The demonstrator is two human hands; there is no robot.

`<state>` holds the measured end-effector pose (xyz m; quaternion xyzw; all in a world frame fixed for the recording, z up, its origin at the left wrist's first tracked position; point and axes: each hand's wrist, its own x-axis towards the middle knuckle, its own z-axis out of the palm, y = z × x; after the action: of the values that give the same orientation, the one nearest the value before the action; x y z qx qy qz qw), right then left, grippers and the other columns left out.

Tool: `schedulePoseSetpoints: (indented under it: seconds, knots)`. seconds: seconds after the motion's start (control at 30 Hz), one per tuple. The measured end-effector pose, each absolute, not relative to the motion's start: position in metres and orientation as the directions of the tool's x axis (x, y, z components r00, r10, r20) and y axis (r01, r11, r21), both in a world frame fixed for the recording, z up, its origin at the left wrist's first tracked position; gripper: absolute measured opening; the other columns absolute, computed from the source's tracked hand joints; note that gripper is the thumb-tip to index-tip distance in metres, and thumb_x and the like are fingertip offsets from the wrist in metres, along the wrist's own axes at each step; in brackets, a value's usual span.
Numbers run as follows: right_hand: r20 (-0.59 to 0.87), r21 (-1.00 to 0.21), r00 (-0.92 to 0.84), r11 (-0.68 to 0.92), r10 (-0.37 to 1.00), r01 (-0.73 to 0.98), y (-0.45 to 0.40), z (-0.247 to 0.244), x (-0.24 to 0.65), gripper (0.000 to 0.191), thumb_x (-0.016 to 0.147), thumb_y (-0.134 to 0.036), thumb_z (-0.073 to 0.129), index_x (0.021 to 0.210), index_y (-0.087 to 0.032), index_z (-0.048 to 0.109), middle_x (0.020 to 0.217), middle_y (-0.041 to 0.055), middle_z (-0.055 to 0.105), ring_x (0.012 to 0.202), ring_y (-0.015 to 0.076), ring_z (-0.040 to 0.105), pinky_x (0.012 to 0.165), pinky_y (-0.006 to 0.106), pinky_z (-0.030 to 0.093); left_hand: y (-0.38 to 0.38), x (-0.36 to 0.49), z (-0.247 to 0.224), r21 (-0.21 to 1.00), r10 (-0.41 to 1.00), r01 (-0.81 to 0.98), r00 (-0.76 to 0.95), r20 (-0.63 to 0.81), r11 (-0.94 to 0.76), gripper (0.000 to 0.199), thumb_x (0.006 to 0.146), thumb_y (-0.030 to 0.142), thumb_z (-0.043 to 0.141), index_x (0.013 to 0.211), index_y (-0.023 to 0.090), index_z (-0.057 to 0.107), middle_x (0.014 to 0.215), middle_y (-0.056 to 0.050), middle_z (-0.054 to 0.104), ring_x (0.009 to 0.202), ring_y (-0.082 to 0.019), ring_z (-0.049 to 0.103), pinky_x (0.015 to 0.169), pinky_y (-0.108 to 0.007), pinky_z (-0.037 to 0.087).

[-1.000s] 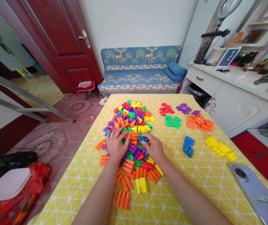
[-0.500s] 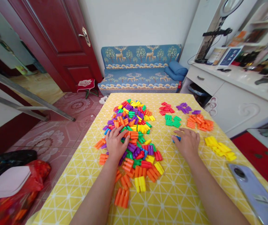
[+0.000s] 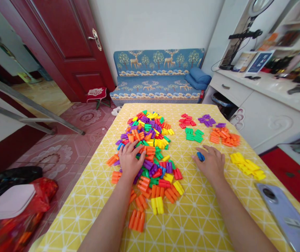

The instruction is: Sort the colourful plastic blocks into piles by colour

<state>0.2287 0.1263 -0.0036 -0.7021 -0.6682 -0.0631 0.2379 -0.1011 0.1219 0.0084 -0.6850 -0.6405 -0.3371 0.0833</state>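
Note:
A mixed pile of plastic blocks in orange, purple, green, red, yellow and blue (image 3: 154,170) spreads over the left and middle of the table. My left hand (image 3: 131,159) rests on the pile's left side, fingers apart, with no block gripped. Right of the pile, my right hand (image 3: 211,161) is over the cloth, thumb and fingers apart around a blue block (image 3: 200,156) that lies by the fingertips. Beyond it are groups of red blocks (image 3: 187,121), green blocks (image 3: 194,135), purple blocks (image 3: 207,120), orange blocks (image 3: 225,137) and yellow blocks (image 3: 247,166).
The table (image 3: 189,213) has a yellow patterned cloth. A phone (image 3: 286,213) lies at its right edge. Behind stand a blue sofa (image 3: 155,85) and a small red stool (image 3: 97,93). A white cabinet (image 3: 268,108) is at the right, a metal ladder (image 3: 29,112) at the left.
The fingers of my right hand have opened from the blue block, which shows more fully. My left hand has hardly moved.

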Motion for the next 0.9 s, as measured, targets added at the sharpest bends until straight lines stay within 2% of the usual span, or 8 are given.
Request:
schedulePoseSetpoints:
  seconds: [0.1, 0.17, 0.27, 0.47, 0.63, 0.7, 0.8, 0.9]
  knots:
    - [0.317, -0.504, -0.084, 0.243, 0.945, 0.828, 0.119, 0.002, 0.203, 0.037, 0.08, -0.038, 0.064, 0.114, -0.023, 0.067, 0.118, 0.009, 0.063, 0.105, 0.0249, 0.057, 0.094, 0.044, 0.045, 0.122, -0.101, 0.009, 0.323, 0.824, 0.933, -0.052, 0.564, -0.162, 0.023, 0.086, 0.041, 0.06, 0.103, 0.032, 0.072, 0.128, 0.0, 0.064, 0.122, -0.028, 0.051, 0.11, -0.05, 0.028]
    - [0.194, -0.675, -0.228, 0.299, 0.954, 0.674, 0.112, 0.006, 0.182, 0.037, 0.078, -0.032, 0.066, 0.115, -0.024, 0.066, 0.106, 0.0057, 0.065, 0.087, 0.0184, 0.061, 0.082, 0.035, 0.05, 0.122, -0.101, 0.009, 0.324, 0.827, 0.933, -0.054, 0.559, -0.158, 0.023, 0.086, 0.041, 0.06, 0.103, 0.032, 0.072, 0.128, 0.0, 0.064, 0.122, -0.029, 0.051, 0.11, -0.051, 0.028]
    - [0.12, -0.772, -0.338, 0.302, 0.933, 0.56, 0.103, 0.008, 0.155, 0.04, 0.074, -0.025, 0.071, 0.113, -0.026, 0.067, 0.101, 0.0028, 0.062, 0.078, 0.0151, 0.059, 0.076, 0.031, 0.05, 0.122, -0.101, 0.009, 0.329, 0.833, 0.93, -0.05, 0.551, -0.161, 0.023, 0.086, 0.041, 0.059, 0.103, 0.033, 0.072, 0.128, 0.0, 0.063, 0.122, -0.029, 0.051, 0.11, -0.052, 0.027]
    - [0.183, -0.777, -0.298, 0.323, 0.937, 0.54, 0.092, 0.008, 0.132, 0.031, 0.071, -0.021, 0.072, 0.102, -0.026, 0.067, 0.101, 0.0016, 0.061, 0.073, 0.0136, 0.057, 0.073, 0.031, 0.049, 0.123, -0.102, 0.008, 0.329, 0.829, 0.928, -0.044, 0.558, -0.172, 0.023, 0.086, 0.041, 0.059, 0.103, 0.032, 0.072, 0.128, -0.001, 0.063, 0.122, -0.029, 0.051, 0.11, -0.052, 0.027]
    - [0.266, -0.852, -0.004, 0.237, 0.964, 0.466, 0.099, -0.003, 0.143, 0.019, 0.077, -0.023, 0.062, 0.096, -0.02, 0.06, 0.09, 0.0029, 0.064, 0.076, 0.0162, 0.059, 0.068, 0.029, 0.048, 0.123, -0.102, 0.01, 0.315, 0.827, 0.932, -0.031, 0.561, -0.178, 0.023, 0.087, 0.041, 0.058, 0.103, 0.032, 0.072, 0.128, -0.001, 0.064, 0.12, -0.029, 0.052, 0.109, -0.051, 0.028]
    - [0.31, -0.807, 0.049, 0.236, 0.949, 0.541, 0.106, -0.009, 0.154, 0.012, 0.077, -0.021, 0.057, 0.089, -0.019, 0.058, 0.09, 0.0042, 0.063, 0.078, 0.0171, 0.059, 0.068, 0.029, 0.047, 0.123, -0.102, 0.01, 0.311, 0.825, 0.933, -0.03, 0.564, -0.179, 0.023, 0.087, 0.041, 0.058, 0.103, 0.032, 0.072, 0.128, -0.001, 0.063, 0.12, -0.028, 0.052, 0.109, -0.051, 0.028]
    - [0.329, -0.646, -0.033, 0.25, 0.944, 0.721, 0.114, -0.013, 0.17, 0.005, 0.076, -0.016, 0.055, 0.078, -0.019, 0.057, 0.086, 0.0041, 0.061, 0.08, 0.0181, 0.057, 0.073, 0.031, 0.045, 0.123, -0.102, 0.009, 0.31, 0.825, 0.934, -0.028, 0.564, -0.181, 0.023, 0.087, 0.042, 0.057, 0.103, 0.032, 0.072, 0.128, 0.0, 0.063, 0.121, -0.028, 0.052, 0.109, -0.051, 0.028]
    - [0.319, -0.516, -0.07, 0.236, 0.945, 0.824, 0.115, -0.012, 0.175, 0.002, 0.078, -0.02, 0.058, 0.079, -0.02, 0.058, 0.086, 0.0038, 0.062, 0.086, 0.0204, 0.056, 0.077, 0.033, 0.044, 0.123, -0.102, 0.009, 0.309, 0.825, 0.934, -0.026, 0.564, -0.182, 0.023, 0.087, 0.042, 0.057, 0.102, 0.033, 0.072, 0.128, 0.0, 0.063, 0.121, -0.028, 0.052, 0.109, -0.05, 0.029]
